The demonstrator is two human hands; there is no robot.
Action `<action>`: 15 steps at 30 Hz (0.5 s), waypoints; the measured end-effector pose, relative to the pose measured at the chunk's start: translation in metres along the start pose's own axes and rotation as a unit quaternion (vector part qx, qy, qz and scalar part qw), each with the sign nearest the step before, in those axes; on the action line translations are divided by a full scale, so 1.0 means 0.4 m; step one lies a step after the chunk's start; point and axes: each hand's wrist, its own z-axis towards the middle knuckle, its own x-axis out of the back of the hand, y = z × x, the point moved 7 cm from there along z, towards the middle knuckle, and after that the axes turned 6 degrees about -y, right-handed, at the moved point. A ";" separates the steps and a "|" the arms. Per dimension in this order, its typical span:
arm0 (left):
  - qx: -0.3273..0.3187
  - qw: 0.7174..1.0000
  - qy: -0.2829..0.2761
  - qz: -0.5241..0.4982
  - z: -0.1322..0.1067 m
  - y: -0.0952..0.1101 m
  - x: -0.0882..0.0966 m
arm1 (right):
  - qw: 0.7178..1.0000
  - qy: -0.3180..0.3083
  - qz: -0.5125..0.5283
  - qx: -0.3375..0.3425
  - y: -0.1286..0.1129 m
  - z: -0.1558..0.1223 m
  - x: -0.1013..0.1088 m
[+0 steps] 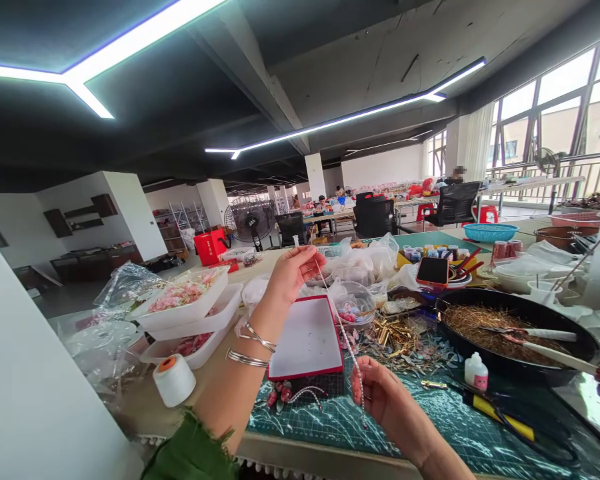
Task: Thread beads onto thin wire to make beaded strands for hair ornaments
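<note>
A thin, glittering beaded strand (345, 340) runs on a slant through the air between the person's two bare hands, above the front middle of the table. The left hand (291, 277), with two silver bangles (250, 350) on its wrist, is raised higher, its grip closed in a pinch on the strand's upper end. The right hand (380, 400) sits lower, near the table's front edge (310, 460), its grip also closed on the strand. Just below lie a red-rimmed white rectangular box lid (306, 339) and a green printed cutting mat (460, 427). A loose heap of gold metal tubes (395, 339) lies to the right of the lid, a clear round plastic bowl of small trinkets (353, 305) behind it, and a white thread cone (174, 380) to the left.
</note>
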 end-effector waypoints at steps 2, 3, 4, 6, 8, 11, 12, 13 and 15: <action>-0.001 1.000 -0.002 0.001 -0.001 0.003 -0.005 | 1.000 0.006 -0.004 -0.004 0.002 0.002 0.003; -0.002 1.000 -0.003 0.001 -0.001 0.004 -0.008 | 1.000 0.008 -0.004 -0.005 0.002 0.002 0.003; -0.002 1.000 -0.004 0.001 -0.001 0.005 -0.010 | 1.000 0.011 -0.002 -0.004 0.002 0.001 0.003; -0.002 1.000 -0.006 0.001 -0.002 0.007 -0.014 | 1.000 0.020 0.005 0.000 0.000 -0.001 0.000; 0.000 1.000 -0.009 0.001 -0.003 0.007 -0.017 | 0.999 0.032 0.010 0.011 -0.005 -0.005 -0.003; 0.001 1.000 -0.013 0.001 -0.004 0.007 -0.020 | 0.999 0.040 0.008 0.027 -0.012 -0.009 -0.007; 0.001 1.000 -0.014 0.001 -0.005 0.007 -0.021 | 0.999 0.038 0.006 0.031 -0.014 -0.009 -0.008; 0.000 1.000 -0.015 0.001 -0.006 0.007 -0.022 | 0.999 0.035 0.003 0.033 -0.015 -0.009 -0.008; -0.001 1.000 -0.017 0.000 -0.007 0.006 -0.023 | 0.999 0.025 -0.003 0.034 -0.017 -0.007 -0.009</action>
